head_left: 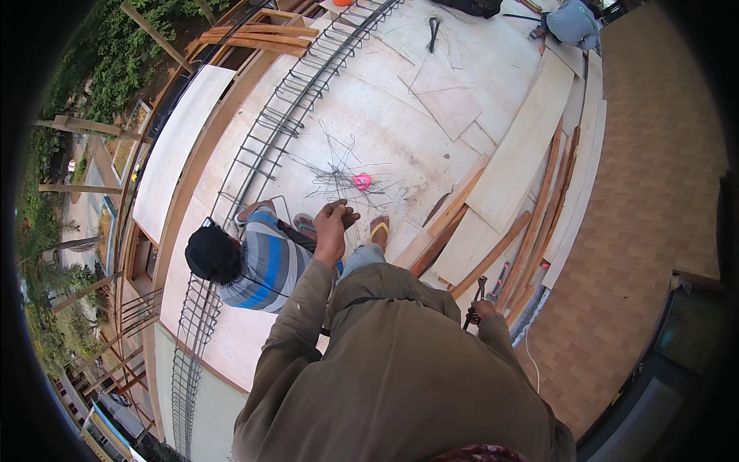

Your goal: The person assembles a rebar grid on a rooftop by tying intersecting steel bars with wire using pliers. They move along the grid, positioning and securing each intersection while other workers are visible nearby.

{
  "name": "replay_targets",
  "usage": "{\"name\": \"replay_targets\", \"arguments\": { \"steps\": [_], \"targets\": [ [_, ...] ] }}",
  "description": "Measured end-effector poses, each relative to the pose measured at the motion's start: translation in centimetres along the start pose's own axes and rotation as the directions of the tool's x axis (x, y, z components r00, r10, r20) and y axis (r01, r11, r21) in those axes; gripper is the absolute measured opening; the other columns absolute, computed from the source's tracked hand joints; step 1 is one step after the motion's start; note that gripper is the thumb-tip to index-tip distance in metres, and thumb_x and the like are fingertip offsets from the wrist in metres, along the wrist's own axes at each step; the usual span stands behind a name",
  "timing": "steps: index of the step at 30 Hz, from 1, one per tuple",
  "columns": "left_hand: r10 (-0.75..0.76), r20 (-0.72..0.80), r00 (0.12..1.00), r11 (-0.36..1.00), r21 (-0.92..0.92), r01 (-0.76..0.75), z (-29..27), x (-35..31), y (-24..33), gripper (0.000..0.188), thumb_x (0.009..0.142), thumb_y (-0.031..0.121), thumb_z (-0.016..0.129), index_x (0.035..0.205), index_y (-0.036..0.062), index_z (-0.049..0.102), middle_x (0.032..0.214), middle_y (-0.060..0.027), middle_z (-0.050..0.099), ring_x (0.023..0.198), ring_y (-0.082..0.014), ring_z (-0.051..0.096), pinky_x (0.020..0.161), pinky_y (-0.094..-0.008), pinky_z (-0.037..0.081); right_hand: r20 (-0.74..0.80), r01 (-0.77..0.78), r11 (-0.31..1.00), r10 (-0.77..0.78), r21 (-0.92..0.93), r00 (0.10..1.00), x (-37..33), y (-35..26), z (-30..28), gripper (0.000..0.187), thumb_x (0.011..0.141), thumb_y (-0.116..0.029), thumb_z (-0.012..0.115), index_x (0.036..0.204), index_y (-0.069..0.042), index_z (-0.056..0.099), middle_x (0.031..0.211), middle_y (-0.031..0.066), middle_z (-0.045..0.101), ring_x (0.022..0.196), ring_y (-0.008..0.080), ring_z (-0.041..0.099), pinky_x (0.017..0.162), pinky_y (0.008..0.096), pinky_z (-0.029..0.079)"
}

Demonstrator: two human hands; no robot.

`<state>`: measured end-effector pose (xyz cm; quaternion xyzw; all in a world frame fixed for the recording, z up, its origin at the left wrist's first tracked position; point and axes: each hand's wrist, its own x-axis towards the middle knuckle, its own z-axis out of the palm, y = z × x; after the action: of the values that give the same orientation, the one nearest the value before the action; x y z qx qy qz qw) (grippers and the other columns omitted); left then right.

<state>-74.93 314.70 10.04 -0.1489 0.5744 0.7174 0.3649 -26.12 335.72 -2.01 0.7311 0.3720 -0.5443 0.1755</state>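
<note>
My left hand [332, 231] is raised in front of me, its fingers pinched together. Thin dark wires lie behind the fingertips, so I cannot make out what the pinch holds. Out to my right side, my right hand [483, 310] is closed around the handles of dark metal pincers [481, 289]. Beyond my left hand, a loose tangle of tie wire [336, 179] is spread on the pale boards, with a bright pink round object [362, 181] among it. A long rebar cage [271, 127] curves along the left.
A co-worker in a striped shirt [265, 258] crouches by the cage, close to my left arm. Timber lengths [556, 192] and plywood sheets [523, 146] lie along the right. A wire bundle [433, 35] and another person [573, 25] are farther off. The deck's edge drops away left.
</note>
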Motion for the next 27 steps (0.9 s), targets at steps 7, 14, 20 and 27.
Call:
{"name": "replay_targets", "arguments": {
  "steps": [7, 14, 20, 27],
  "targets": [
    [0.14, 0.038, 0.989, 0.99, 0.027, -0.141, 8.2, 12.0, 10.9, 0.036, 0.096, 0.01, 0.058, 0.125, -0.0101, 0.053, 0.102, -0.0131, 0.059, 0.089, -0.0226, 0.065, 0.083, -0.0343, 0.059, -0.11, 0.158, 0.971, -0.139, 0.181, 0.984, -0.1, -12.6, -1.2, 0.016, 0.092, -0.018, 0.06, 0.101, -0.004, 0.061, 0.089, 0.008, 0.066, 0.076, 0.0243, 0.068, 0.066, 0.0424, 0.055],
    [0.15, -0.128, 0.98, 0.988, -0.02, -0.154, 13.9, 20.6, 14.3, 0.035, 0.098, 0.012, 0.057, 0.127, -0.0074, 0.052, 0.103, -0.0101, 0.055, 0.094, -0.0216, 0.06, 0.084, -0.0378, 0.058, 0.41, 0.524, 0.336, -0.354, -0.783, 0.84, 10.2, -25.6, -2.3, 0.039, 0.08, -0.04, 0.065, 0.101, -0.008, 0.075, 0.098, 0.0202, 0.072, 0.092, 0.0342, 0.071, 0.082, 0.0408, 0.055],
    [0.173, -0.351, 0.92, 0.98, -0.035, -0.197, 18.4, 32.0, 15.2, 0.019, 0.096, 0.01, 0.063, 0.113, 0.0026, 0.063, 0.091, -0.0028, 0.063, 0.078, -0.013, 0.063, 0.073, -0.0289, 0.057, 0.337, 0.406, 0.367, -0.24, -0.837, 0.91, 19.7, -43.7, -1.9, 0.038, 0.088, -0.035, 0.063, 0.104, -0.002, 0.074, 0.099, 0.0191, 0.073, 0.088, 0.0309, 0.072, 0.078, 0.0404, 0.056],
    [0.299, -0.426, 0.854, 0.954, 0.143, -0.263, 31.4, 40.0, 24.5, 0.021, 0.094, 0.009, 0.065, 0.112, -0.0018, 0.065, 0.093, -0.0038, 0.064, 0.074, -0.0125, 0.062, 0.069, -0.0274, 0.057, 0.116, 0.424, 0.724, -0.435, -0.544, 0.893, 17.5, -77.6, -4.2, 0.025, 0.089, -0.022, 0.061, 0.085, 0.003, 0.059, 0.07, 0.0162, 0.063, 0.066, 0.0314, 0.064, 0.064, 0.0456, 0.051]
  ]
}}
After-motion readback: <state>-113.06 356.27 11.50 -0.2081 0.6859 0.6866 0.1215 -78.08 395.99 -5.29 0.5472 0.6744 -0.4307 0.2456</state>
